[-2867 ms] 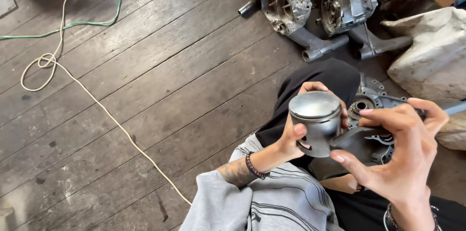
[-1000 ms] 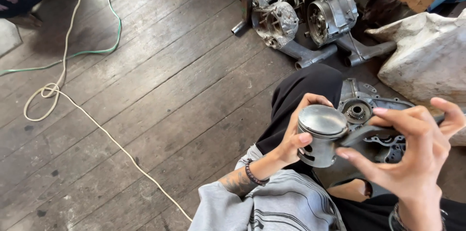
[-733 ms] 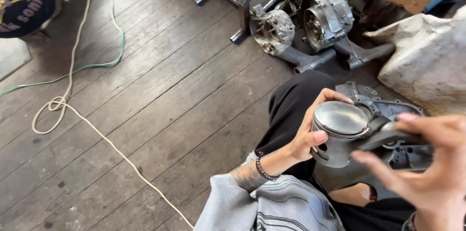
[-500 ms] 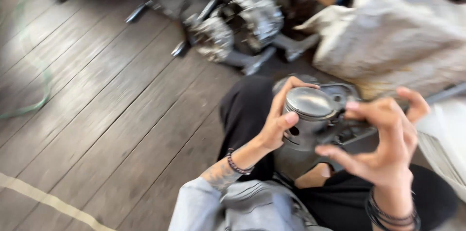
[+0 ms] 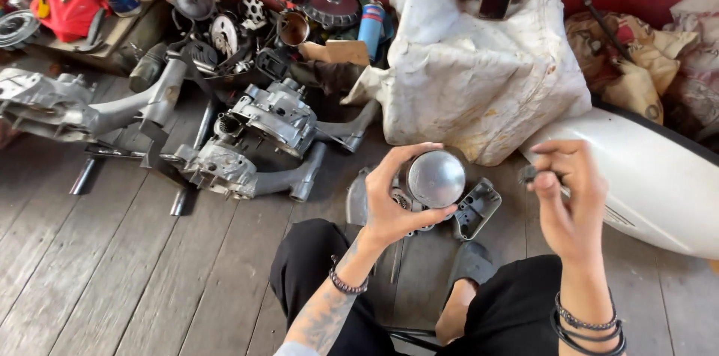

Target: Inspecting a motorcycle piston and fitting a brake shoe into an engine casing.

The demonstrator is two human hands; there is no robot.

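Silvery piston [image 5: 436,178] sits mid-frame, grasped by the left hand [image 5: 395,202]; right hand [image 5: 569,202] pinches a small dark part [image 5: 529,173] beside it.

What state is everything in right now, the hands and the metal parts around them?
left hand: closed around the piston, held up
piston: gripped, its round crown facing the camera
right hand: raised, fingertips pinching a small dark part
small dark part: pinched, too small to identify
engine casing: lying on the plank floor under the piston
engine block: resting on the floor, partly stripped
white sack: bulging, propped upright
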